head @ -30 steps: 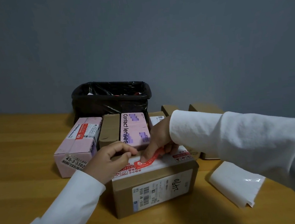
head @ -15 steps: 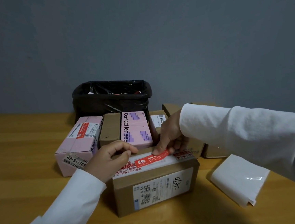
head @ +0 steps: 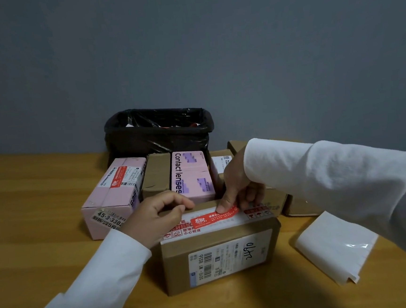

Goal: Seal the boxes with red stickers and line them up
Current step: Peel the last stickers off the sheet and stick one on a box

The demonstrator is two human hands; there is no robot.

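Observation:
A brown cardboard box [head: 220, 253] with a white shipping label stands on the wooden table [head: 32, 230] in front of me. A red sticker [head: 206, 219] lies along its top, over the seam. My right hand [head: 239, 187] reaches in from the right. Its thumb presses the sticker's right end, and its curled fingers lie beside that end. My left hand [head: 158, 214] grips the box's top left edge with curled fingers. Behind the box, a pink box [head: 114, 196], a narrow brown box [head: 157, 172] and a pink "Contact lenses" box [head: 190, 174] stand side by side.
A bin lined with a black bag [head: 158, 130] stands against the grey wall behind the row. More brown boxes [head: 300, 206] sit partly hidden under my right sleeve. A white sheet of backing paper [head: 335, 245] lies on the table to the right.
The red sticker was lifted at its right end and now lies flat on the box top. My right hand has shifted right and lowered onto it. My left hand has stayed on the box.

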